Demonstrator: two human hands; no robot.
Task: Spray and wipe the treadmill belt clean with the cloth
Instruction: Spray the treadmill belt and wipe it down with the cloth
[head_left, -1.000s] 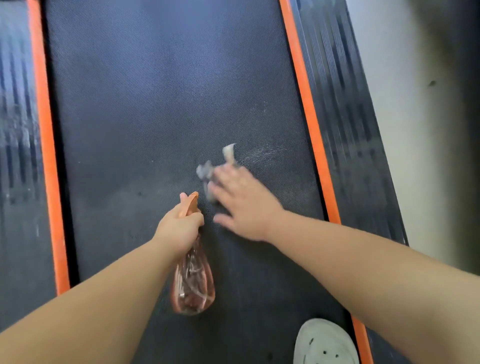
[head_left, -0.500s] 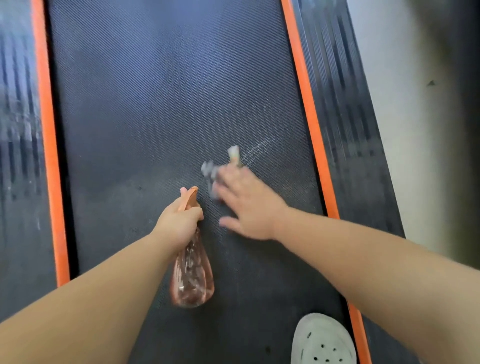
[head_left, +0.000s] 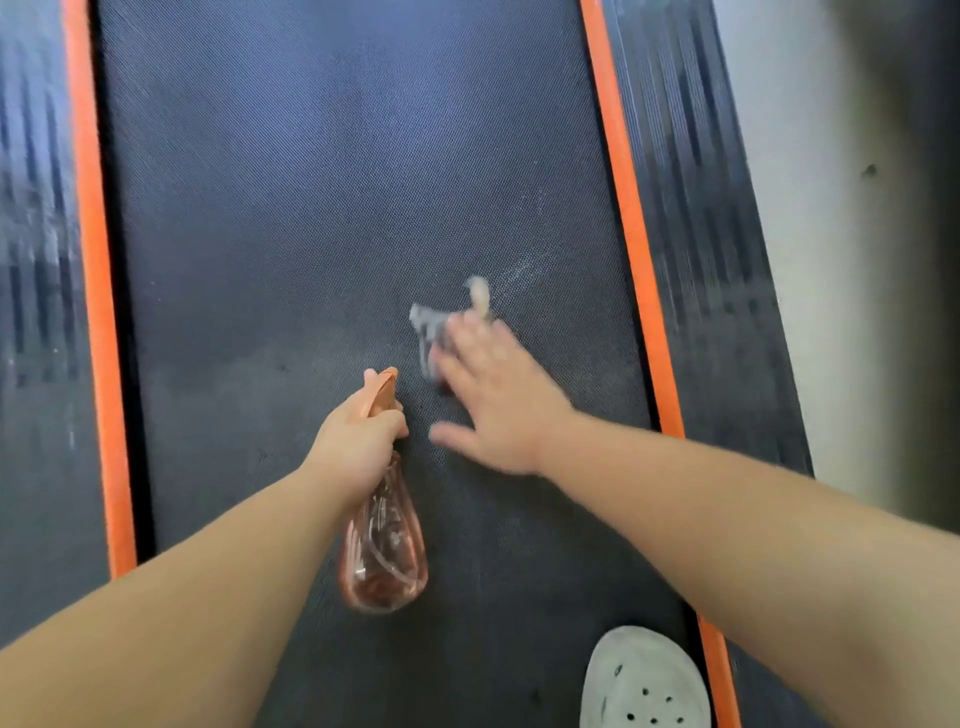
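The dark textured treadmill belt (head_left: 322, 218) fills the view between two orange stripes. My left hand (head_left: 358, 436) grips the neck of a clear orange spray bottle (head_left: 384, 545), nozzle pointing away from me, the bottle body hanging just over the belt. My right hand (head_left: 493, 395) lies flat with spread fingers on a small grey-white cloth (head_left: 434, 325) and presses it onto the belt right of centre. Most of the cloth is hidden under the fingers. A pale wet smear (head_left: 524, 270) shows on the belt beyond the cloth.
Orange stripes run along the left (head_left: 93, 291) and right (head_left: 631, 249) of the belt, with black ribbed side rails (head_left: 696, 218) outside them. A white perforated shoe (head_left: 644, 680) stands on the belt at the bottom right. Pale floor (head_left: 810, 234) lies to the right.
My right hand with the cloth slid a little along the belt, away from me and slightly right. My left hand and the bottle stayed almost in place.
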